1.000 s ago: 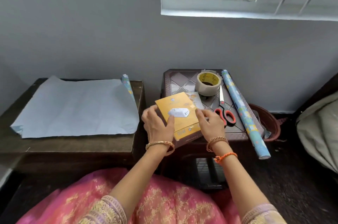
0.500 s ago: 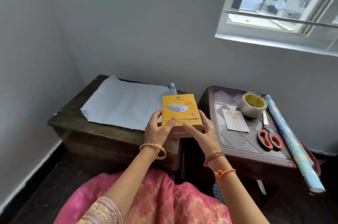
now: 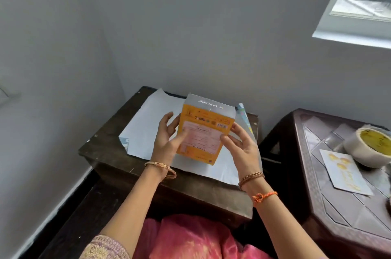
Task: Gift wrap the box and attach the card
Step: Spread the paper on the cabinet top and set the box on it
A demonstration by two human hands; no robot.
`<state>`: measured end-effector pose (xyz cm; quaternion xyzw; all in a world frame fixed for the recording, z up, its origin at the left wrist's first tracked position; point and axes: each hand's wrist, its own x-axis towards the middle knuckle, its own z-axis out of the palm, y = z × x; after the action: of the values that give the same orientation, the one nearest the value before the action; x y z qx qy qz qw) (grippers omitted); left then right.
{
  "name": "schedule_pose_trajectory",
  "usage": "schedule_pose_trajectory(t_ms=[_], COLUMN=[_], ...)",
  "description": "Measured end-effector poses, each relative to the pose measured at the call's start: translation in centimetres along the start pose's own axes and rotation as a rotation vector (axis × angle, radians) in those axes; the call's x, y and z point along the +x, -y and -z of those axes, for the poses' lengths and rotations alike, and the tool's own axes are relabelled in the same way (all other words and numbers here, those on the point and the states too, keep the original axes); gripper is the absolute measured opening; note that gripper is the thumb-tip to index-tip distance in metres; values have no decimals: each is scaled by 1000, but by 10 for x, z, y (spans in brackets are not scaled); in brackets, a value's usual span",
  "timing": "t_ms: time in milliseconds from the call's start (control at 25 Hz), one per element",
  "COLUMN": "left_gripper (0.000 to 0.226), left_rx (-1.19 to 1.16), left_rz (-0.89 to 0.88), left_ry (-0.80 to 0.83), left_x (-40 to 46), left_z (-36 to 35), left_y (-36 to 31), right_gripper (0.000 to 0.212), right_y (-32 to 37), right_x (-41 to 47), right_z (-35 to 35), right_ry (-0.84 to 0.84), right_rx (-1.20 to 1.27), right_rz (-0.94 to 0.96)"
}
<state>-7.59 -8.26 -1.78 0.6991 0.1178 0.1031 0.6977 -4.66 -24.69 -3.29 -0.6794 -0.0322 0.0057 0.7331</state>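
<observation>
A yellow box [image 3: 206,129] with a grey end flap is held in the air above the sheet of pale blue wrapping paper [image 3: 148,129], its printed back face turned toward me. My left hand [image 3: 169,142] grips its left edge, thumb across the back face. My right hand [image 3: 241,148] holds the right edge with thumb and fingers. The paper lies flat on a dark wooden table [image 3: 105,153]. A white card [image 3: 342,171] with yellow marks lies on the brown plastic stool [image 3: 317,206] at the right.
A roll of tape [image 3: 370,146] stands on the stool beyond the card. The rolled end of the wrapping paper [image 3: 243,112] shows behind the box. Grey walls close in at the left and back; a window [image 3: 359,5] is at upper right.
Both hands carried the box from the stool leftward over the paper and turned it, so its back face now shows. The view swung left; scissors and the paper roll left the frame.
</observation>
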Motion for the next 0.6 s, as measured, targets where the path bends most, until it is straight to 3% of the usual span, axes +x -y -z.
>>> schedule_pose_trajectory(t_ms=[200,280,360,440,600], left_gripper=[75,84,88,92,106], left_rx=[313,353,416,629,745], left_rz=[-81,-38,94,199,229], left_ry=[163,236,267,287,296], left_x=[41,50,52,52,34], left_z=[4,8,8,6,5], left_y=[21,29,37,45,46], right_gripper=[19,16,25,37,41], right_y=[-30,-43,-55,-61,-54], right_x=[43,50,50,50,36], right_z=[-8,-9,-9,-8,-2], right_ry=[-132,-119,-77,-60,-22], right_rx=[75,76,65,46,-34], right_rz=[-126,-167,-200,-236,-277])
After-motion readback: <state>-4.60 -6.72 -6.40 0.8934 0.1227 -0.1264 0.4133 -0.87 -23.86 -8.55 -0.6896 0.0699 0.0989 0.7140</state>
